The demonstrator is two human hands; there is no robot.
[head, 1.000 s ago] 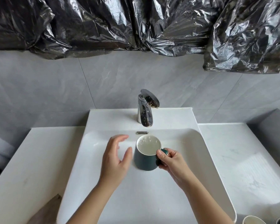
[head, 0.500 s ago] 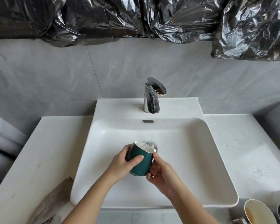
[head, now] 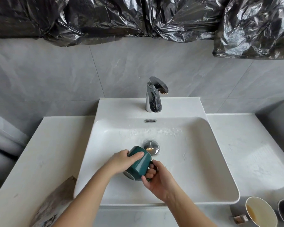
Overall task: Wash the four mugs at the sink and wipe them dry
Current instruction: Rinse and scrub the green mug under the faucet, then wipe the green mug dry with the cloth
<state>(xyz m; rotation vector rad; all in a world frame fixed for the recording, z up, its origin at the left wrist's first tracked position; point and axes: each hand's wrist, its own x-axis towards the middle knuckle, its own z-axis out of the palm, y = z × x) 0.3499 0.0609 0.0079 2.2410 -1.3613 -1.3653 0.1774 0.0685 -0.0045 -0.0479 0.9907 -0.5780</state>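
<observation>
This is a washroom, shown by a white ceramic sink point(head: 223, 161) with a chrome faucet point(head: 153, 99) and drain plug point(head: 151, 147), set in a pale stone-look tabletop point(head: 246, 145) against a grey tiled wall point(head: 56, 76) hung with black plastic sheeting point(head: 105, 18).

Bright, even, cool light fills the scene, with no hard shadows. The left hand point(head: 121, 163) and right hand point(head: 159, 179) around the green mug point(head: 138, 164) lay only a faint, soft shadow on the white sink point(head: 195, 161). A paler patch of light falls on the right counter point(head: 259, 161). The black plastic point(head: 105, 17) along the far wall glints with crinkled highlights, and the chrome faucet point(head: 154, 95) mirrors it. Straight edges bow at left and right — wide-angle distortion — and the near corners look softer.
</observation>
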